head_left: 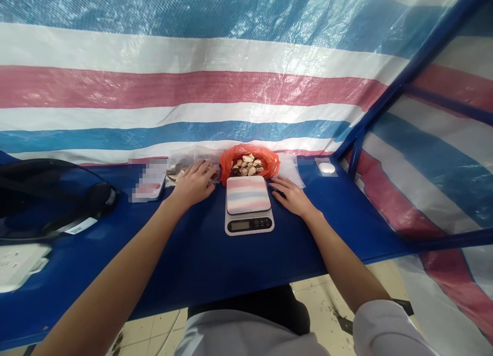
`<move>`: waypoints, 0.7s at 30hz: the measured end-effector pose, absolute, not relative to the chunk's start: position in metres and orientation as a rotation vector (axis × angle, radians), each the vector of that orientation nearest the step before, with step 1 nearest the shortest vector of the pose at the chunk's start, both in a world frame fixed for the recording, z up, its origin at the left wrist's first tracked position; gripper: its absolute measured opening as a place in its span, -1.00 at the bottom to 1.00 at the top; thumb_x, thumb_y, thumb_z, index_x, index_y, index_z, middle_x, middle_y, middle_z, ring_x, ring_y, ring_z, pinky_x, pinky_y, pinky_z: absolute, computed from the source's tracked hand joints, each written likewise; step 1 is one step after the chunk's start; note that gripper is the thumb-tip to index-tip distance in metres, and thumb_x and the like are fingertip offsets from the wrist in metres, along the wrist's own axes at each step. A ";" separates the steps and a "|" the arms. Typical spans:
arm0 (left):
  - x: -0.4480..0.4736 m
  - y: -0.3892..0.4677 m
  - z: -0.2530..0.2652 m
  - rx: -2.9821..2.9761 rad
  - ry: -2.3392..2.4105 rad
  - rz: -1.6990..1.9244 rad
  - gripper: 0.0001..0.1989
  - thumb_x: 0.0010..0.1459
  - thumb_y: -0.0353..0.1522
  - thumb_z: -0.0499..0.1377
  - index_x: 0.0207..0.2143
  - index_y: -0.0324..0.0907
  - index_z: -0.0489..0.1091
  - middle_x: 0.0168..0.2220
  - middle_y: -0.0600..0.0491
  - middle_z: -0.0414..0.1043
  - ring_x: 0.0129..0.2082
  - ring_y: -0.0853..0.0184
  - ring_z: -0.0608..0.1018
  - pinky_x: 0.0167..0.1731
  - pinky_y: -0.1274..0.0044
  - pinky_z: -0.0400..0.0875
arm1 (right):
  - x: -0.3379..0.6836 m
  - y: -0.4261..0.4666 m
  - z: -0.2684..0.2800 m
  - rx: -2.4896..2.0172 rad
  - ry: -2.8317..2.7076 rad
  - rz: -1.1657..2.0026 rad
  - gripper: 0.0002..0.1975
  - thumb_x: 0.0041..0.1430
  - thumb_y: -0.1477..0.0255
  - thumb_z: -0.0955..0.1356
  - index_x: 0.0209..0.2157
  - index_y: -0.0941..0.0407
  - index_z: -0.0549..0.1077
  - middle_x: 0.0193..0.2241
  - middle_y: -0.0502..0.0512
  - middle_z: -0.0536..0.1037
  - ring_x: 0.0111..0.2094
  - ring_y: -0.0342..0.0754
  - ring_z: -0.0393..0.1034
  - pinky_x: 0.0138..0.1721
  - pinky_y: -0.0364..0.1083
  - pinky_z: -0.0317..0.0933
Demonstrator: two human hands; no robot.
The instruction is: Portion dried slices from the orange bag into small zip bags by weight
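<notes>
A white digital kitchen scale (249, 207) stands on the blue table with its plate bare and its display dark. Behind it sits an orange plastic bag (273, 163), its mouth wide, full of pale and brown dried pieces (248, 165) that look like sliced mushrooms. My left hand (195, 181) lies with fingers spread on a clear plastic bag (173, 173) that holds similar pieces. To the right of the scale my right hand (291, 194) rests flat, fingers apart, by the near edge of some clear empty plastic bags (290, 168).
At the back right a white oval object (327, 168) lies on a small clear packet. Left of the bags is a partly blurred box (152, 181). A black headset-like item (103, 197) and a white power strip (21, 263) occupy the left end. Striped sheeting (192, 89) hangs behind.
</notes>
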State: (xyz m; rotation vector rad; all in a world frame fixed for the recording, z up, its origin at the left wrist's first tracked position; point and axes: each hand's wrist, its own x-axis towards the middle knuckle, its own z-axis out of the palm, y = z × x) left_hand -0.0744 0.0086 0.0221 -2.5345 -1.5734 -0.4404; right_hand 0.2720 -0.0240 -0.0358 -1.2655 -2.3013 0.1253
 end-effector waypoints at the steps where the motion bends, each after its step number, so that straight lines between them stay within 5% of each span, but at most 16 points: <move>1: -0.074 0.010 0.022 -2.543 -1.582 -0.404 -0.47 0.19 -0.39 0.04 0.21 -0.17 0.39 0.32 -0.19 0.26 0.35 -0.11 0.25 0.24 0.04 0.25 | 0.272 -0.024 -0.036 -1.265 -2.307 0.125 -0.63 0.40 0.35 0.25 0.14 0.04 0.51 0.22 0.17 0.47 0.33 0.15 0.24 0.32 0.22 0.20; 8: -0.078 0.020 0.018 -2.556 -1.524 -0.271 -0.53 0.20 -0.48 0.00 0.14 -0.25 0.43 0.30 -0.26 0.28 0.34 -0.07 0.27 0.21 0.09 0.31 | 0.272 -0.025 -0.037 -1.265 -2.332 0.114 -0.64 0.41 0.35 0.24 0.11 0.05 0.53 0.23 0.16 0.45 0.32 0.14 0.24 0.34 0.21 0.17; 21: -0.087 0.030 0.005 -2.561 -1.531 -0.687 -0.62 0.36 -0.31 -0.04 -0.02 -0.18 0.54 0.13 -0.16 0.50 0.14 0.06 0.50 0.17 0.22 0.37 | 0.271 -0.026 -0.037 -1.273 -2.349 0.097 -0.63 0.41 0.35 0.23 0.10 0.08 0.53 0.23 0.20 0.45 0.32 0.17 0.25 0.34 0.22 0.16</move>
